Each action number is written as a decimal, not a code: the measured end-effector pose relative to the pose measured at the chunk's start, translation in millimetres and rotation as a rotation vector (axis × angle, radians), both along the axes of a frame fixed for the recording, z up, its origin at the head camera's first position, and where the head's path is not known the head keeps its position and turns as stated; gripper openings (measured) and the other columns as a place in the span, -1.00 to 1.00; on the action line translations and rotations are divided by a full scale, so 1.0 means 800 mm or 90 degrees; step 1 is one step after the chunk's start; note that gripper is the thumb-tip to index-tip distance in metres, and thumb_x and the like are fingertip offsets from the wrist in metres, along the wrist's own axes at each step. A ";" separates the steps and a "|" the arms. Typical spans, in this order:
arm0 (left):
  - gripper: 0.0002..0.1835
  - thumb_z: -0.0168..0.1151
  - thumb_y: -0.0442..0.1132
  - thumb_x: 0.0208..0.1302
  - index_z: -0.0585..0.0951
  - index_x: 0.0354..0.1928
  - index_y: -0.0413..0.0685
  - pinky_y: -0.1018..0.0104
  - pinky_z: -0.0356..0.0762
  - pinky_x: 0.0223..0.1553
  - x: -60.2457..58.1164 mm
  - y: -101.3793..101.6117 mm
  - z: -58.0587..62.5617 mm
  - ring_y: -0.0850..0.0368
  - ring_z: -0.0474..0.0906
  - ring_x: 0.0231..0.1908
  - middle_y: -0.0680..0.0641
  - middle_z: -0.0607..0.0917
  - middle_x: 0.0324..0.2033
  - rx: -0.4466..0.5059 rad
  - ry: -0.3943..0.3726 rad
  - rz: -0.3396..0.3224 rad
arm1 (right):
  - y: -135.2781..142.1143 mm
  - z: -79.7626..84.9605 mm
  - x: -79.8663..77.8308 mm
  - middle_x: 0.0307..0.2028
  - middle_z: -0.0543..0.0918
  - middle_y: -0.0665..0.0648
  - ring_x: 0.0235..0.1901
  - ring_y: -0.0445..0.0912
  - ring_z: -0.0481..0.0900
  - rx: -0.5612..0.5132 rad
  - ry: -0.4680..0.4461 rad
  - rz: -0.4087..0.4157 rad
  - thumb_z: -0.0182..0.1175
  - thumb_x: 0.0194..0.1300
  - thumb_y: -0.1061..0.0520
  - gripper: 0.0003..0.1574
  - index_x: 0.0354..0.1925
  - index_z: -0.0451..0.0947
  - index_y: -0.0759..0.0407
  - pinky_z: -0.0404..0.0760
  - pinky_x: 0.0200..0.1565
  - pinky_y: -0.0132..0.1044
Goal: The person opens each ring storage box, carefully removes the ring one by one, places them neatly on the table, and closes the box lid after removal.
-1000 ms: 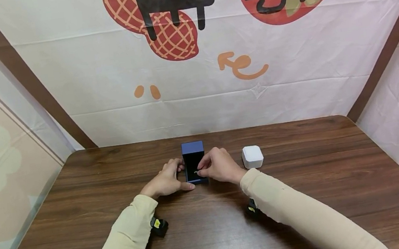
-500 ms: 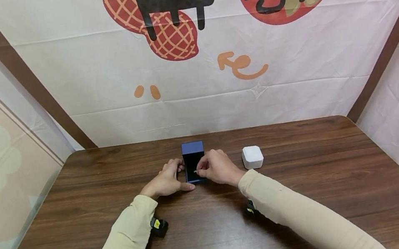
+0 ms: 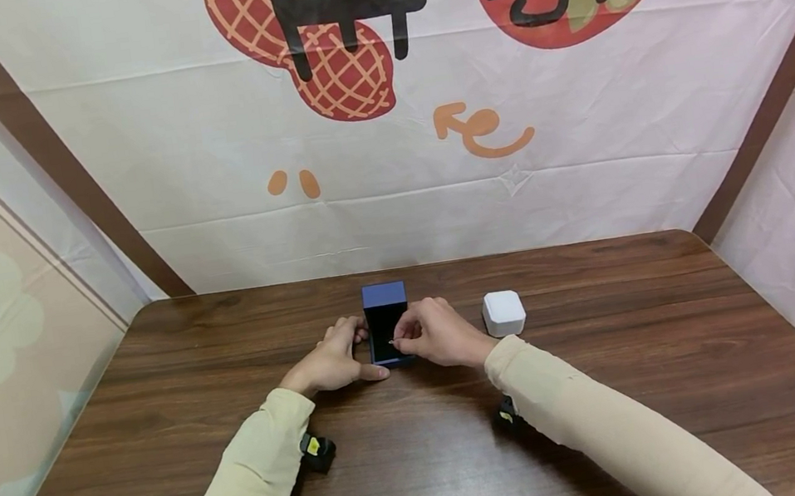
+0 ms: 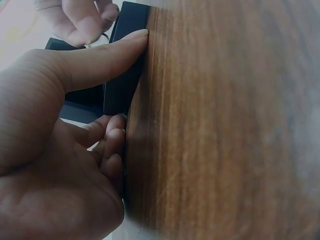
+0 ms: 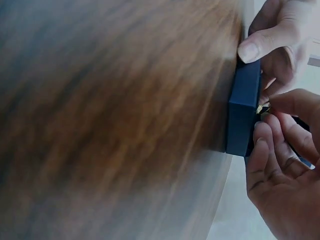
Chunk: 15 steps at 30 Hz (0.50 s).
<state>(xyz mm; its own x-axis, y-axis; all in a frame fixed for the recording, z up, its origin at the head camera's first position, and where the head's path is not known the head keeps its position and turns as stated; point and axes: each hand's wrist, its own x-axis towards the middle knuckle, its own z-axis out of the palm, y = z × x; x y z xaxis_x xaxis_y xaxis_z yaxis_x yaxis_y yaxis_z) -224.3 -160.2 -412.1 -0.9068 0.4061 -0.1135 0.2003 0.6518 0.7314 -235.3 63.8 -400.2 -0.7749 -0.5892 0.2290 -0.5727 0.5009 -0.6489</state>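
Ahead of me at twelve o'clock, the blue ring box (image 3: 383, 293) stands on the wood-grain table (image 3: 411, 464) with its lid raised and its dark inside facing me. My left hand (image 3: 333, 364) holds it from eight o'clock, thumb along the front, other fingers bent against the side. From four o'clock my right hand (image 3: 445, 335) pinches a gold-coloured ring (image 5: 263, 108) between thumb and forefinger, just at the dark opening; whether the ring touches the lining I can't tell, since my own fingers block that view and cover the box's right part. Past that hand, at the box's three o'clock, stands a white box (image 3: 503, 314) with bevelled corners, well apart from the blue one. Black wrist cameras (image 3: 319, 453) sit at seven and five, and a printed cloth (image 3: 395, 227) hangs beyond the table at twelve.
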 end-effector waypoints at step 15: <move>-0.10 0.59 -0.11 0.07 0.32 0.33 -0.38 -0.31 0.09 0.25 0.001 -0.001 0.001 -0.23 0.24 0.20 -0.27 0.42 0.15 -0.001 -0.002 -0.008 | 0.008 0.014 0.027 -0.39 0.65 -0.08 -0.41 -0.31 0.56 0.028 0.000 0.093 0.37 0.25 0.28 -0.88 -0.40 0.71 0.09 0.59 -0.31 -0.41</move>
<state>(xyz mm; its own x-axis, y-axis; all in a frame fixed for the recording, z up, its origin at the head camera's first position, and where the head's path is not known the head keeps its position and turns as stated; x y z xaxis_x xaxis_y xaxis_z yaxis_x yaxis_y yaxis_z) -223.9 -160.7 -411.6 -0.9015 0.4166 -0.1175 0.2055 0.6509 0.7308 -213.4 70.5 -389.3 -0.6800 -0.7051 0.2013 -0.6419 0.4397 -0.6282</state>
